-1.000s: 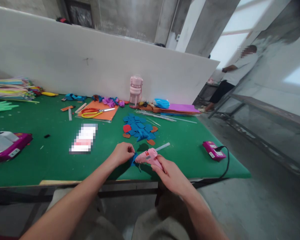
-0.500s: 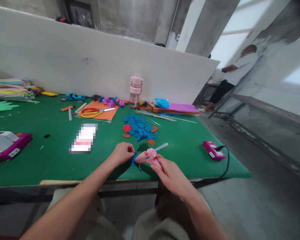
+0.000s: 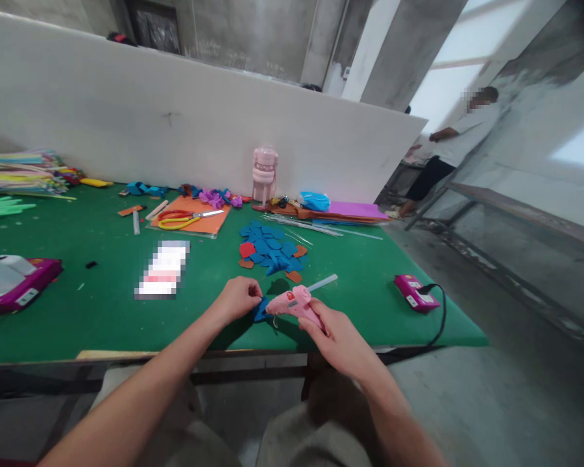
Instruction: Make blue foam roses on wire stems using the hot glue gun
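Note:
In my right hand [image 3: 331, 329] is a pink hot glue gun [image 3: 292, 303], its nozzle pointing left and a clear glue stick [image 3: 323, 283] jutting from its back. The nozzle is at the right side of a small blue felt piece [image 3: 261, 310]; I cannot tell if they touch. Thumb and finger of my left hand [image 3: 238, 299] pinch that piece at its upper left edge, just above the green table. Beyond my hands lies a pile of cut blue felt pieces [image 3: 267, 244], with a red piece [image 3: 247, 250] and several brown ones at its edges.
Scissors [image 3: 180, 222] with red and yellow handles rest on an orange sheet [image 3: 214, 222]. A pink bottle [image 3: 264, 178] stands against the white board [image 3: 204, 123]. Magenta power strips [image 3: 415, 293] sit at right and left. A person [image 3: 460, 139] stands far right.
The glue gun in my right hand has shifted a little to the right, showing more of the blue felt piece. My left hand has stayed in place.

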`<state>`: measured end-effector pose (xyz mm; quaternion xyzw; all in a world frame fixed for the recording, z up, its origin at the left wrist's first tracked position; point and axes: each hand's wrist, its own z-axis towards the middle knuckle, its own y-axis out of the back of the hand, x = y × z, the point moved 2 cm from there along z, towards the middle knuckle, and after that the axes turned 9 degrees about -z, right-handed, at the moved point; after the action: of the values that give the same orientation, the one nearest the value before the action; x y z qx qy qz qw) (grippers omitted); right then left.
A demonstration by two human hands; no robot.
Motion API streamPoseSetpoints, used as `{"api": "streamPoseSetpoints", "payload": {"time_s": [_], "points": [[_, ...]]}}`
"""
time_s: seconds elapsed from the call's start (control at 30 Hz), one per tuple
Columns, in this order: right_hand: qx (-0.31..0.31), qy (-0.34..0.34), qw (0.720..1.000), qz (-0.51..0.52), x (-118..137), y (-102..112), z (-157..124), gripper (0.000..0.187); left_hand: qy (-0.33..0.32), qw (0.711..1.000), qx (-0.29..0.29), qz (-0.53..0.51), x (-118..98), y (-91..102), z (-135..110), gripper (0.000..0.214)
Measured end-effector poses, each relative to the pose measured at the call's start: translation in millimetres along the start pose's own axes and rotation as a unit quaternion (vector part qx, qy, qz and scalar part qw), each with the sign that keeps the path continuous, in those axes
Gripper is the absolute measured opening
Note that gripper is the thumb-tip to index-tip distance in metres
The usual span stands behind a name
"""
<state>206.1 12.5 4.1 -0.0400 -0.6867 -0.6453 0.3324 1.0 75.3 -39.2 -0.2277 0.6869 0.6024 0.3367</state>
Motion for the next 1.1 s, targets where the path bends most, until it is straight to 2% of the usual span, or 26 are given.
{"api": "streamPoseSetpoints", "payload": {"time_s": [0.3,1.1], "points": [[-0.006,-0.012,1.0,-0.016,0.5,-0.7,-4.3,0.026,-0.007,1.0,0.001,0.002,1.1,-0.1,1.1,0.015],[0.012,0.011,1.0,-0.015,7.1,-3.8,-0.5,0.02,-0.011,1.0,0.002,-0.003,0.1,-1.6,1.5,0.017]]}}
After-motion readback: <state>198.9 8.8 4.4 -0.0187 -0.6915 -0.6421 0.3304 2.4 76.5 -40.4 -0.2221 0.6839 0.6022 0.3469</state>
